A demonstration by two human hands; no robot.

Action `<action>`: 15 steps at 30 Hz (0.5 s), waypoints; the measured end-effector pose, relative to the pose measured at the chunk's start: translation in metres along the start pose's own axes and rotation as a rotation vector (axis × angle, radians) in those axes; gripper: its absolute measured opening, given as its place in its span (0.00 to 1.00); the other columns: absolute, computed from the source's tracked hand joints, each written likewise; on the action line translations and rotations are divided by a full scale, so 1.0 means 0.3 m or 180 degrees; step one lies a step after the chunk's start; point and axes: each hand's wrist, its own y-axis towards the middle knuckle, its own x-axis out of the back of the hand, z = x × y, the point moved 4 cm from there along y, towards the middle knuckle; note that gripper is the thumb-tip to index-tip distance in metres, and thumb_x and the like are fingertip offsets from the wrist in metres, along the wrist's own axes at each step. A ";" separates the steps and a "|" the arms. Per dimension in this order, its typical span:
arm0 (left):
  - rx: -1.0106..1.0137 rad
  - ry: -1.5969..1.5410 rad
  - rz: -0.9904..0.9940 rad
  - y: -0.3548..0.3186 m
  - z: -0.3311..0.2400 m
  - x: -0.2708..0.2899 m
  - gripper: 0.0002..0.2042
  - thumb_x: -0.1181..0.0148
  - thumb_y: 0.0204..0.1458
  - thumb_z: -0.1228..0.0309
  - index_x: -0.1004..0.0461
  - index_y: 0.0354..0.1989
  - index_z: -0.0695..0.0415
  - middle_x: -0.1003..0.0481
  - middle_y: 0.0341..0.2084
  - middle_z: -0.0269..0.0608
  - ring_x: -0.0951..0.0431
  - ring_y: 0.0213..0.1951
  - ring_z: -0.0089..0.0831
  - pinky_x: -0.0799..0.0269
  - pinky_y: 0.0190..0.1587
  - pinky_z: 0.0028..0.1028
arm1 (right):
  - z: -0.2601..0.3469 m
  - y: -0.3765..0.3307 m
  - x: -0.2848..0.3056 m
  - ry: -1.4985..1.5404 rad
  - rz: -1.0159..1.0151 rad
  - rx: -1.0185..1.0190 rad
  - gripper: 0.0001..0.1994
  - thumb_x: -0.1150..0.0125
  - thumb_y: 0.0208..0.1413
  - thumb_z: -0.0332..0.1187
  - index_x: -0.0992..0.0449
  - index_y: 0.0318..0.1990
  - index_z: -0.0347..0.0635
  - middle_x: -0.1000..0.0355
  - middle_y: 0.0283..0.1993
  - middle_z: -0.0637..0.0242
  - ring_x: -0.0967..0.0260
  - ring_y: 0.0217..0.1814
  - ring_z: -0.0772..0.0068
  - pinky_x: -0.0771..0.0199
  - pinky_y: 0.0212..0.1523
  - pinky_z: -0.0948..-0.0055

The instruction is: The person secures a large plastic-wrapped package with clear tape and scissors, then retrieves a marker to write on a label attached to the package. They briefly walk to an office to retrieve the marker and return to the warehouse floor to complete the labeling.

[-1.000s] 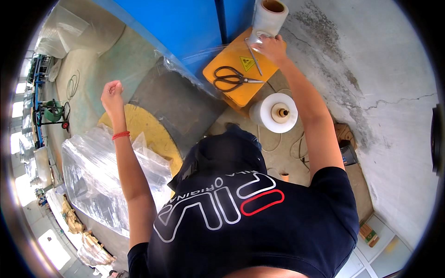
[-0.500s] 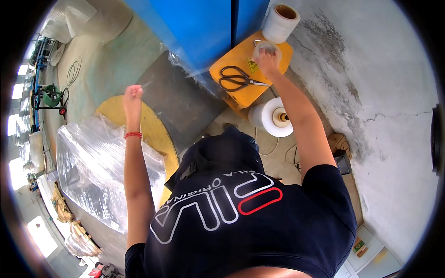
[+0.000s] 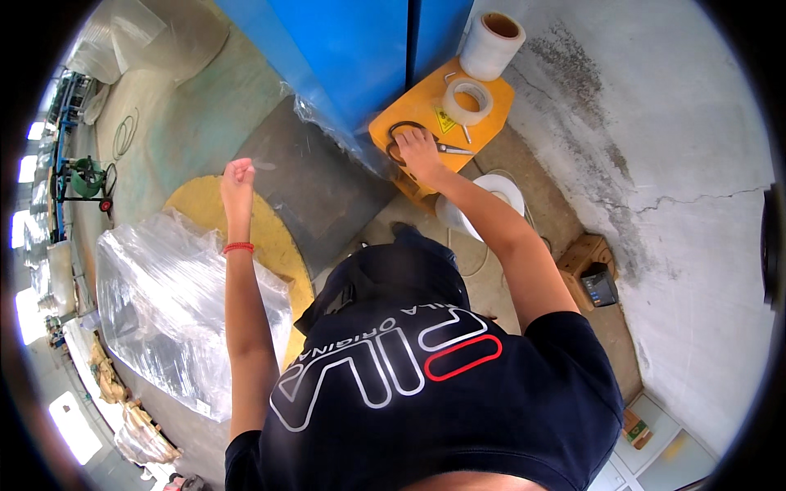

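My right hand (image 3: 419, 153) is at the black-handled scissors (image 3: 452, 149) on the yellow stand (image 3: 446, 173). Its fingers are curled over the handles while the blades point right. A roll of clear tape (image 3: 467, 101) lies on the same surface, just beyond the scissors. Out to the left, my left hand (image 3: 238, 177) is raised with its fingers pinched together. From that pinch a short translucent strip, apparently clear tape (image 3: 264, 166), sticks out to the right.
A stretch-film roll (image 3: 493, 46) stands at the stand's far end, against the wall. Another white roll (image 3: 501, 195) is beside the stand, near my right forearm. Film-wrapped goods (image 3: 164, 303) sit at left by a yellow round platform (image 3: 196, 190). A blue cabinet (image 3: 344, 57) rises ahead.
My right hand has left the tape roll and moved left and nearer, onto the scissors' handles. The tape roll now shows fully. My left hand stays raised with its strip.
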 end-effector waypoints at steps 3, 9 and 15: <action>-0.0043 -0.0151 -0.0045 -0.001 0.006 -0.009 0.08 0.48 0.48 0.77 0.30 0.38 0.64 0.26 0.33 0.42 0.26 0.36 0.27 0.33 0.43 0.23 | -0.012 0.017 0.009 -0.0077 0.0411 0.0254 0.12 0.49 0.44 0.28 0.32 0.40 0.38 0.35 0.37 0.60 0.38 0.44 0.60 0.38 0.46 0.64; 0.0011 -0.0170 -0.0010 0.002 0.029 -0.012 0.09 0.48 0.48 0.79 0.30 0.38 0.65 0.26 0.33 0.42 0.27 0.36 0.26 0.33 0.43 0.23 | -0.017 0.015 0.189 0.0423 0.0152 0.0292 0.13 0.44 0.39 0.29 0.31 0.35 0.36 0.34 0.34 0.59 0.36 0.39 0.59 0.35 0.38 0.64; -0.0038 -0.0192 -0.0032 -0.011 0.085 -0.020 0.08 0.49 0.48 0.79 0.30 0.38 0.65 0.26 0.32 0.42 0.26 0.35 0.26 0.32 0.42 0.23 | -0.166 0.041 0.519 0.1996 -0.0759 -0.1269 0.08 0.44 0.47 0.28 0.34 0.30 0.33 0.34 0.24 0.61 0.36 0.24 0.68 0.36 0.29 0.72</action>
